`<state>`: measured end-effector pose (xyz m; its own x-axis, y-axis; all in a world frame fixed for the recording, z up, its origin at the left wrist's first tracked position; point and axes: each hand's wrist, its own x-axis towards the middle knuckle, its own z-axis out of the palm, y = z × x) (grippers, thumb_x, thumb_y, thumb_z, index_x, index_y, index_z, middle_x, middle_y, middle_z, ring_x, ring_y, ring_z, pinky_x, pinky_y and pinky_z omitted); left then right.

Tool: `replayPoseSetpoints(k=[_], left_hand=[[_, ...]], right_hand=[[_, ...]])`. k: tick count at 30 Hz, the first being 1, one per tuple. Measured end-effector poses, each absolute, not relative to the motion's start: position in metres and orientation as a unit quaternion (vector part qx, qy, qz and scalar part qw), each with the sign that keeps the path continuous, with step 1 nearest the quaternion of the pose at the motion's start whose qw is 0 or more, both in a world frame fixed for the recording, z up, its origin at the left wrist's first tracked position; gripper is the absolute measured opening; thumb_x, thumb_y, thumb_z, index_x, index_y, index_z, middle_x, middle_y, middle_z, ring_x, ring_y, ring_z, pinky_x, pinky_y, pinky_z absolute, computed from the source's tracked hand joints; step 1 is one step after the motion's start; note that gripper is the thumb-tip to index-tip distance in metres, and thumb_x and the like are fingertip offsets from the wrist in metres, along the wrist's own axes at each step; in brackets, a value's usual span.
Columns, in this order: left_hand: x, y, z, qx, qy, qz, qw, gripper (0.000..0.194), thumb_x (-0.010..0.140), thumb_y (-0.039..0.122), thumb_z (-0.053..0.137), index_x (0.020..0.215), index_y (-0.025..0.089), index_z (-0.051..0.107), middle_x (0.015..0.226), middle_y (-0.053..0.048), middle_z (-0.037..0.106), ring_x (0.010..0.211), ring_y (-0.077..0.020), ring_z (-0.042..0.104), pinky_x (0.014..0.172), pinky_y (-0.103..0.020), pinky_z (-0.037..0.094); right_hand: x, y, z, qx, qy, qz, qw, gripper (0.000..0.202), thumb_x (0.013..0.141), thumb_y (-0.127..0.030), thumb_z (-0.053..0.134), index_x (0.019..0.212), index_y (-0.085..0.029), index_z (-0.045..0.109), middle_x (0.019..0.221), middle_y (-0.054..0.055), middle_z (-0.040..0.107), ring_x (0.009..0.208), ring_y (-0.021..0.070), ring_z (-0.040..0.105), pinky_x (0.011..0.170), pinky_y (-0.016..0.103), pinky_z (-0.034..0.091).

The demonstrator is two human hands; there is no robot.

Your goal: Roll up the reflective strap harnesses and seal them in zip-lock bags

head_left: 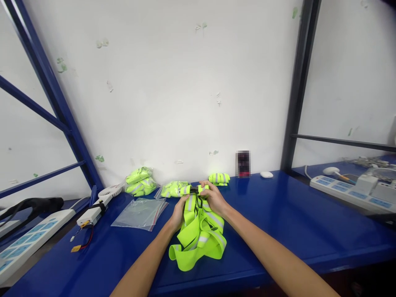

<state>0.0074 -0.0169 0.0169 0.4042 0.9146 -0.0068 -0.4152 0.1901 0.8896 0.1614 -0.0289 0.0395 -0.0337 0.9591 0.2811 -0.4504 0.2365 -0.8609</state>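
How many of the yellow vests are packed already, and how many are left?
Two bagged bundles look done by the wall, and a folded vest lies unbagged beside them. In hand: the left hand and right hand hold one loose vest at its black buckle. Left, as far as shows: folding it and filling the empty bags.

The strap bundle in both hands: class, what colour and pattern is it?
The strap bundle is fluorescent yellow-green with silver-grey reflective stripes, seen best in the head view.
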Motion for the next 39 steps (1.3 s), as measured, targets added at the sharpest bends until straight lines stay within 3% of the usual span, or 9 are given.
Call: replayPoseSetpoints(k=[4,7,10,12,18,24,28,33,39], left_hand=[[0.004,-0.016,0.017,0.436,0.279,0.471,0.714,0.048,0.081,0.05,0.06,0.111,0.014,0.065,0.1,-0.011,0.073,0.095,-0.0283,0.069,0.086,-0.039,0.053],[0.004,-0.009,0.016,0.426,0.29,0.509,0.69,0.049,0.081,0.048,0.06,0.115,0.013,0.063,0.099,-0.011,0.073,0.092,-0.027,0.069,0.085,-0.038,0.053],[0.003,-0.006,0.016,0.43,0.285,0.534,0.669,0.05,0.08,0.044,0.064,0.118,0.012,0.06,0.101,-0.012,0.073,0.091,-0.0265,0.07,0.084,-0.039,0.054],[0.002,-0.008,0.018,0.437,0.279,0.543,0.66,0.053,0.077,0.041,0.069,0.122,0.015,0.058,0.104,-0.011,0.072,0.091,-0.0252,0.07,0.084,-0.039,0.054],[-0.001,-0.017,0.025,0.463,0.283,0.53,0.652,0.064,0.063,0.029,0.083,0.12,0.019,0.057,0.103,-0.009,0.072,0.09,-0.0243,0.069,0.084,-0.039,0.054],[-0.007,-0.009,0.034,0.533,0.248,0.539,0.604,0.057,0.061,0.02,0.081,0.116,0.02,0.063,0.108,-0.009,0.07,0.103,-0.0259,0.065,0.091,-0.037,0.05],[-0.013,-0.006,0.038,0.56,0.278,0.545,0.559,0.06,0.061,0.02,0.079,0.119,0.02,0.063,0.111,-0.01,0.069,0.111,-0.0271,0.061,0.096,-0.037,0.046],[-0.009,-0.007,0.034,0.529,0.307,0.563,0.556,0.074,0.069,0.023,0.076,0.136,0.028,0.044,0.127,-0.008,0.062,0.112,-0.0243,0.061,0.096,-0.036,0.047],[0.0,-0.009,0.026,0.487,0.311,0.54,0.612,0.056,0.076,0.037,0.07,0.126,0.021,0.05,0.113,-0.01,0.067,0.1,-0.0239,0.066,0.089,-0.037,0.05]], right_hand=[[0.166,-0.029,0.038,-0.291,-0.535,0.53,0.59,0.018,0.061,-0.022,0.068,0.074,-0.02,0.056,0.125,0.004,0.058,0.106,0.025,0.057,0.082,0.031,0.046],[0.168,-0.032,0.035,-0.288,-0.569,0.554,0.536,0.033,0.069,-0.029,0.068,0.101,-0.024,0.062,0.13,0.001,0.055,0.112,0.0241,0.056,0.089,0.034,0.046],[0.166,-0.034,0.033,-0.292,-0.526,0.587,0.542,0.058,0.077,-0.035,0.066,0.131,-0.033,0.045,0.129,0.0,0.057,0.11,0.0202,0.059,0.094,0.035,0.045],[0.163,-0.034,0.031,-0.29,-0.49,0.614,0.546,0.062,0.079,-0.036,0.066,0.135,-0.034,0.04,0.122,0.002,0.062,0.104,0.02,0.063,0.093,0.037,0.047],[0.158,-0.038,0.029,-0.275,-0.458,0.678,0.505,0.041,0.08,-0.043,0.06,0.114,-0.018,0.061,0.103,0.01,0.07,0.095,0.0274,0.067,0.087,0.043,0.051],[0.157,-0.037,0.03,-0.241,-0.425,0.74,0.463,0.063,0.083,-0.07,0.041,0.109,-0.017,0.063,0.098,0.012,0.071,0.095,0.0288,0.067,0.083,0.044,0.052],[0.155,-0.032,0.025,-0.255,-0.402,0.727,0.496,0.05,0.084,-0.06,0.051,0.112,-0.019,0.059,0.094,0.008,0.071,0.085,0.0248,0.068,0.074,0.04,0.054],[0.154,-0.026,0.023,-0.281,-0.372,0.653,0.597,0.032,0.077,-0.043,0.066,0.101,-0.023,0.059,0.091,0.003,0.069,0.079,0.0222,0.067,0.063,0.036,0.056],[0.159,-0.024,0.028,-0.278,-0.413,0.582,0.644,0.038,0.072,-0.042,0.071,0.103,-0.023,0.06,0.101,0.005,0.068,0.088,0.0234,0.066,0.067,0.034,0.056]])
